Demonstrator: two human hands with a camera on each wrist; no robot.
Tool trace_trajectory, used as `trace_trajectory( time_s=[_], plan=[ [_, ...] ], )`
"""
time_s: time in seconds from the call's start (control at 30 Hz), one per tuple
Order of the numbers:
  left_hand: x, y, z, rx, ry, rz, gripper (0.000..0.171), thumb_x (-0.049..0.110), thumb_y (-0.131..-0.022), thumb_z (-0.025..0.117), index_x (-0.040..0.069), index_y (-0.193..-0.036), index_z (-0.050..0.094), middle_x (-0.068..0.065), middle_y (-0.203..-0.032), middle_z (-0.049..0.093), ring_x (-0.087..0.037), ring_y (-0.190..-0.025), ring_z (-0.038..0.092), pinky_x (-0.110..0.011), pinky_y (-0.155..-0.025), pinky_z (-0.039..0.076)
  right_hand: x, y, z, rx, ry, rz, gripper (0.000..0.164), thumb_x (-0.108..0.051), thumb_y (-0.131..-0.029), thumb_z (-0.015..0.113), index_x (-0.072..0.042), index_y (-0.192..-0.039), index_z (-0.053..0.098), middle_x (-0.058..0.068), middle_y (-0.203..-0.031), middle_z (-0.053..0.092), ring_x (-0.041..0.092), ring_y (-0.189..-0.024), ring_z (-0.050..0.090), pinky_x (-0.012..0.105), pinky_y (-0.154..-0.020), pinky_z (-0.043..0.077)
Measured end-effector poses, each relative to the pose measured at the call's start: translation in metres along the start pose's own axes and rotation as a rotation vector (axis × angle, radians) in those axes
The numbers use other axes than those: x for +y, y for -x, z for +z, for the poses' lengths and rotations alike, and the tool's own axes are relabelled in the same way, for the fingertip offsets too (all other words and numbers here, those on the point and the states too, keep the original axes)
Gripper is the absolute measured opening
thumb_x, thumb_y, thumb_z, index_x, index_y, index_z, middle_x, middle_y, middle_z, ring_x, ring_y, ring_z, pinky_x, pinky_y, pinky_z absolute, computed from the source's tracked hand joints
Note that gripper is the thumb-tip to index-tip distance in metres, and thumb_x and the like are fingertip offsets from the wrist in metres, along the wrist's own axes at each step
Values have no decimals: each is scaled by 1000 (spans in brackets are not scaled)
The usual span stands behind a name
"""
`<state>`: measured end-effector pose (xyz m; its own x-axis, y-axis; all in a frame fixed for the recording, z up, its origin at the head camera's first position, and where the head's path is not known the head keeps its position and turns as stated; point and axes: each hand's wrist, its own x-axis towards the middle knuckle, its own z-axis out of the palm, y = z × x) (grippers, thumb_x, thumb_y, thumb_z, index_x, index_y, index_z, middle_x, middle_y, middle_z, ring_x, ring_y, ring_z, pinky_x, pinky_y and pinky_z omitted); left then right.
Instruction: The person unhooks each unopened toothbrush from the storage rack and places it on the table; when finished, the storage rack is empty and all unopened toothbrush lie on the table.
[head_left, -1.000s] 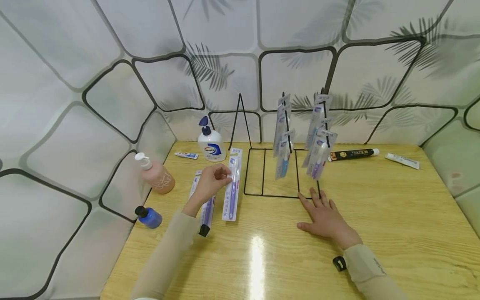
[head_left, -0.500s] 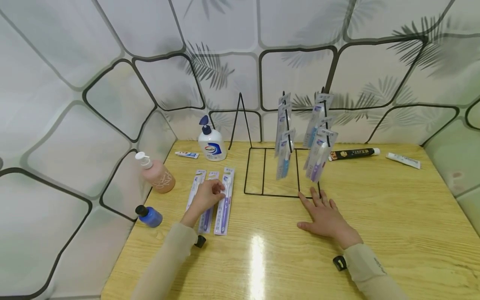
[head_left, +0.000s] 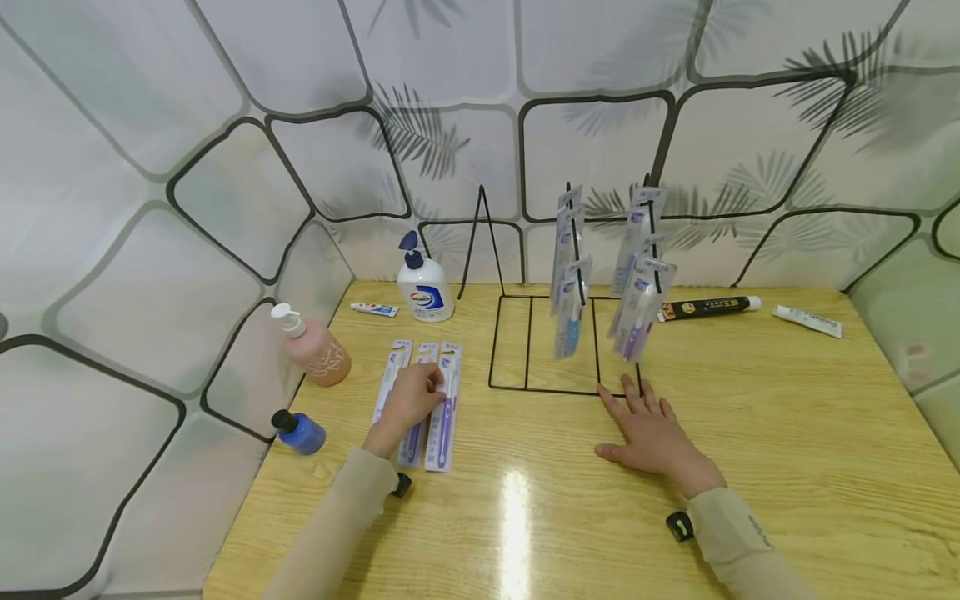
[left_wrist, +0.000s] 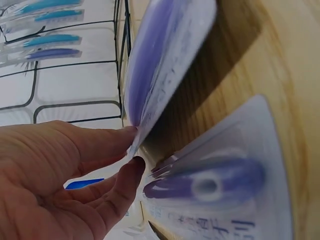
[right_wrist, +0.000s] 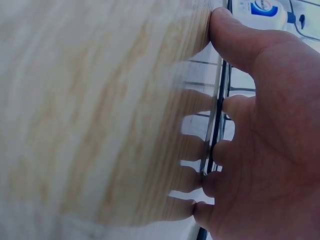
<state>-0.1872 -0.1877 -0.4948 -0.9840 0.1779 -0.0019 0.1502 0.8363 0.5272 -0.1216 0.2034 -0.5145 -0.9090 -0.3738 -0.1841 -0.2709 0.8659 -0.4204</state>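
Observation:
My left hand [head_left: 408, 396] pinches the edge of a purple packaged toothbrush [head_left: 442, 425] between thumb and fingers. That pack is tilted up from the wood in the left wrist view, beside a second purple packaged toothbrush [left_wrist: 230, 185]. In the head view it lies at the right of a row of three packs; the leftmost pack [head_left: 393, 367] is partly behind my hand. My right hand [head_left: 648, 433] rests with spread fingers on the table, fingertips at the front bar of a black wire display rack [head_left: 551, 391]. Blue [head_left: 568, 325] and purple [head_left: 636, 325] packaged toothbrushes hang from two of its hooks.
Left of the rack stand a white pump bottle [head_left: 426, 287], a pink pump bottle [head_left: 321, 354] and a blue bottle [head_left: 302, 433]. A small tube [head_left: 375, 309] lies behind them. At the back right lie a black toothpaste tube [head_left: 705, 308] and a white tube [head_left: 808, 321].
My left hand has brought the purple packaged toothbrush down and left, from a raised position near the rack to beside the other two packs. My right hand has stayed in place.

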Motion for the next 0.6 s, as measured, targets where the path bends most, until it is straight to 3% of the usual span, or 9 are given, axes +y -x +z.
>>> trace_trajectory(
  time_s=[0.43, 0.53, 0.6],
  plan=[
    [0, 4, 4, 51, -38, -9, 20, -2, -80, 80, -1, -99, 76, -16, -89, 74, -23, -77, 67, -37, -71, 59, -2, 1, -1, 0, 14, 2, 94, -55, -92, 68, -14, -163, 23, 32, -167, 9, 61, -150, 7, 78, -114, 14],
    [3, 6, 3, 62, -56, 14, 23, 3, -84, 78, -2, -105, 75, -17, -98, 72, -27, -81, 67, -41, -75, 58, -1, 0, 0, 3, 11, 0, 94, -55, -91, 68, -14, -163, 23, 32, -167, 9, 61, -150, 7, 78, -114, 14],
    [6, 6, 4, 60, -65, 56, 28, 10, -87, 78, -1, -113, 73, -19, -110, 70, -30, -93, 67, -45, -84, 58, 0, 0, 0, 4, 10, -1, 95, -55, -91, 68, -14, -163, 23, 32, -167, 9, 61, -150, 7, 78, -114, 14]
  ],
)
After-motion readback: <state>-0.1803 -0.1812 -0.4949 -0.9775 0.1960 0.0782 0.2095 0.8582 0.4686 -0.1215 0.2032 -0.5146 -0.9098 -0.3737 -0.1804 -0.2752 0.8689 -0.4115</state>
